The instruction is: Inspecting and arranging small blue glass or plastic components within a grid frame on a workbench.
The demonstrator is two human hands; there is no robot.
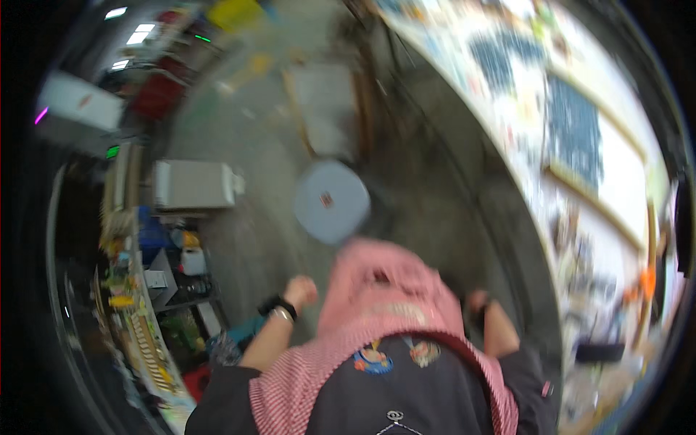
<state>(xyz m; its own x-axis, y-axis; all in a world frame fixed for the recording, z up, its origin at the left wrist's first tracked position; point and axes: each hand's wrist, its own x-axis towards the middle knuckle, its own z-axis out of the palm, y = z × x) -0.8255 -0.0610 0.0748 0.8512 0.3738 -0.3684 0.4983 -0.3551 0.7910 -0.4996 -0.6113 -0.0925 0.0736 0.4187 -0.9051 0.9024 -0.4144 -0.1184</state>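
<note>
Pink apron: worn over a dark short-sleeved top, bulging forward at mid-picture between the two hands; presumably there to keep the clothing clean. Left hand just beside it, fingers apparently curled in, nothing seen in them; blur hides how far open. Dark band on that wrist. Right hand at the apron's other side, small and smeared; cannot tell whether open, closed or holding anything. Arms bent, hands apart, which would fit balance rather than gripping (judgement). Directly ahead on the floor: a rounded blue-grey stool, small reddish mark mid-seat, probably set there to serve the long worktable curving along the right. Left of the stool, well apart from it, a pale boxy unit. Beyond the stool, a pale panel with brownish edges; its support is unclear.
</note>
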